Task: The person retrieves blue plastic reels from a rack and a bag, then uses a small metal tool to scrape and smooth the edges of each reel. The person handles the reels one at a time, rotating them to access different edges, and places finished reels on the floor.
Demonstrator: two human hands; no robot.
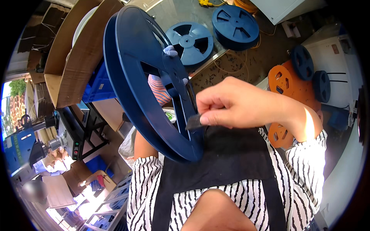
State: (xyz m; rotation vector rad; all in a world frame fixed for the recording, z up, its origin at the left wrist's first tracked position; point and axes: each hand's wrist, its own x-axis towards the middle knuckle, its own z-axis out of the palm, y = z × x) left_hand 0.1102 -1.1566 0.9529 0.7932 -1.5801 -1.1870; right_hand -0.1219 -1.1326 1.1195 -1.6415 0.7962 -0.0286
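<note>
A large dark blue plastic reel (127,57) with two flanges stands tilted in front of my chest. My left hand (158,90), in a striped glove, grips it from behind. Part of the glove shows through the reel's cut-outs, and pale fingertips curl over a spoke near the hub. My bare right hand (235,104) is closed, pinching a small dark flat piece (193,122) between thumb and fingers. That piece is beside the reel's right edge, overlapping it in view; whether they touch I cannot tell.
Two more blue reels, one flat (189,40) and one thicker (236,27), lie on the grey tabletop beyond. Orange reels (280,81) and smaller blue ones are at the right. An open cardboard box (73,73) and a blue crate (101,86) stand at the left.
</note>
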